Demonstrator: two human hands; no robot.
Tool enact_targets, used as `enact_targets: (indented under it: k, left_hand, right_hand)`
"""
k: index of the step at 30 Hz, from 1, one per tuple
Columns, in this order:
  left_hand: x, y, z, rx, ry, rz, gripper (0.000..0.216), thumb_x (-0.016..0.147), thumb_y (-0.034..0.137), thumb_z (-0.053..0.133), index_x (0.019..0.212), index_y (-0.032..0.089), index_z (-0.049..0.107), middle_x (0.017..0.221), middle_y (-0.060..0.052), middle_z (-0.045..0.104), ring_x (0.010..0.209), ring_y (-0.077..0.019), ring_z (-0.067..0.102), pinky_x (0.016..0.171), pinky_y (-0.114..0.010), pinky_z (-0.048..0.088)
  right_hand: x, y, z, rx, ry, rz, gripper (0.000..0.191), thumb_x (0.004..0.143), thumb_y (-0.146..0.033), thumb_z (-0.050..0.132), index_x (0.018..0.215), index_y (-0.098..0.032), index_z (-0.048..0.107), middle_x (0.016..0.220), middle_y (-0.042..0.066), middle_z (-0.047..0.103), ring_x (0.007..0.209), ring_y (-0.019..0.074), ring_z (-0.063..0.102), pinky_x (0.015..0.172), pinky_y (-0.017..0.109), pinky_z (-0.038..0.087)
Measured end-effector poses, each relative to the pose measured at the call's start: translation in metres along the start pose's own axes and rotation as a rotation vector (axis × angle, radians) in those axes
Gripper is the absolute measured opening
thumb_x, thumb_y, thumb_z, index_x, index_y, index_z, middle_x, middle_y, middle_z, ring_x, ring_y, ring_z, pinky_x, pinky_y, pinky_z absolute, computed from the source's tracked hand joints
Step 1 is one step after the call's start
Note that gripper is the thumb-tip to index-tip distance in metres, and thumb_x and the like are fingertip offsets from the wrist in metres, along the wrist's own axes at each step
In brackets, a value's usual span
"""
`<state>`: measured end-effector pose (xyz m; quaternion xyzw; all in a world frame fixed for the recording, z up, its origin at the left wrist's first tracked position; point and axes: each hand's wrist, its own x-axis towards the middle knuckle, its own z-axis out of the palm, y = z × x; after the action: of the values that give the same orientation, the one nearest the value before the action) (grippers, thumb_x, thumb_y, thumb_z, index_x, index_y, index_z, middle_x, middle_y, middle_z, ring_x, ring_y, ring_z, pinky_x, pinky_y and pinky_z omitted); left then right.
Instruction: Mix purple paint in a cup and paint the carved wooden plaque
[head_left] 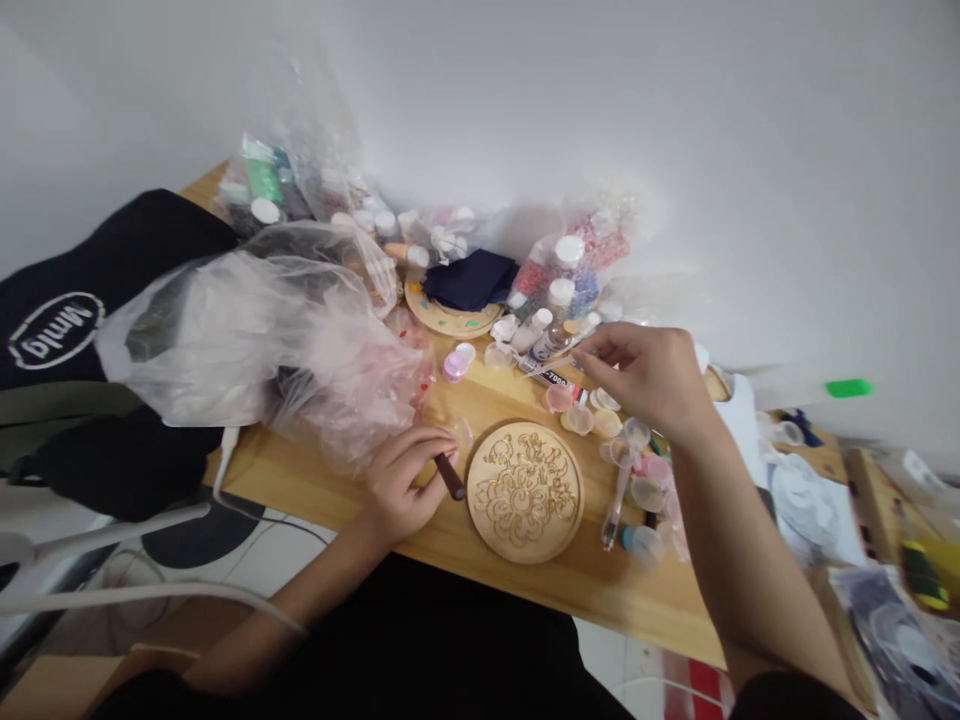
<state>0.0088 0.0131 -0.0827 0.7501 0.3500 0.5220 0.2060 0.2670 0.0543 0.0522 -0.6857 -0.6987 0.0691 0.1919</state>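
Note:
My left hand [405, 480] is closed around a dark brown rod-like handle [450, 477], whose blunt end sticks out toward a round wooden plaque. A small clear cup [461, 432] shows just beyond these fingers; whether they touch it I cannot tell. The plaque [525, 492] lies flat on the table, with a flower pattern in gold raised lines. Over the bottles and cups at the back, my right hand [645, 375] pinches a thin, pale, see-through stick [546, 367]. Under its tip are a glue box marked 7000 [559, 380] and a bottle with a tan cap [556, 338].
Several small plastic cups [606, 423] and a pen [616, 510] lie right of the plaque. Plastic bags [247, 320] crowd the left side of the wooden table [330, 490]. Dark blue cloth [472, 280] rests on another wooden disc [450, 320] at the back.

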Motion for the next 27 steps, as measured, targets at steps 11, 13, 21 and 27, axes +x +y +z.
enact_targets:
  k: [11, 13, 21, 27]
  left_hand:
    - [0.000, 0.000, 0.000, -0.001, 0.001, 0.007, 0.017, 0.083, 0.005, 0.067, 0.095, 0.017, 0.067, 0.093, -0.007, 0.072, 0.087, -0.0178, 0.072, 0.079, -0.030, 0.060]
    - [0.001, 0.000, 0.000, -0.003, -0.002, 0.006, 0.015, 0.083, 0.006, 0.066, 0.094, 0.017, 0.067, 0.093, -0.007, 0.072, 0.087, -0.0178, 0.072, 0.078, -0.030, 0.060]
    - [0.001, 0.002, -0.001, 0.018, -0.013, -0.010, 0.013, 0.084, 0.007, 0.065, 0.092, 0.017, 0.068, 0.091, -0.007, 0.073, 0.085, -0.0181, 0.072, 0.077, -0.030, 0.061]
    - [0.001, 0.001, -0.001, 0.006, -0.007, -0.001, 0.014, 0.084, 0.007, 0.065, 0.093, 0.017, 0.068, 0.091, -0.007, 0.073, 0.086, -0.0184, 0.072, 0.077, -0.030, 0.060]
  right_hand:
    - [-0.005, 0.011, -0.004, 0.267, 0.154, 0.150, 0.017, 0.073, -0.035, 0.066, 0.077, -0.019, 0.070, 0.064, 0.002, 0.069, 0.053, 0.0134, 0.059, 0.052, 0.027, 0.044]
    - [-0.004, 0.014, 0.001, 0.298, 0.150, 0.153, 0.019, 0.074, -0.036, 0.067, 0.081, -0.019, 0.070, 0.067, 0.003, 0.070, 0.054, 0.0137, 0.060, 0.053, 0.028, 0.045]
    - [0.003, 0.015, 0.013, 0.272, 0.084, 0.123, 0.020, 0.077, -0.038, 0.066, 0.084, -0.019, 0.071, 0.068, 0.003, 0.072, 0.059, 0.0161, 0.062, 0.055, 0.029, 0.046]
    - [0.005, 0.012, 0.013, 0.230, 0.098, 0.130, 0.019, 0.078, -0.039, 0.066, 0.075, -0.020, 0.069, 0.065, 0.003, 0.071, 0.058, 0.0169, 0.063, 0.053, 0.028, 0.044]
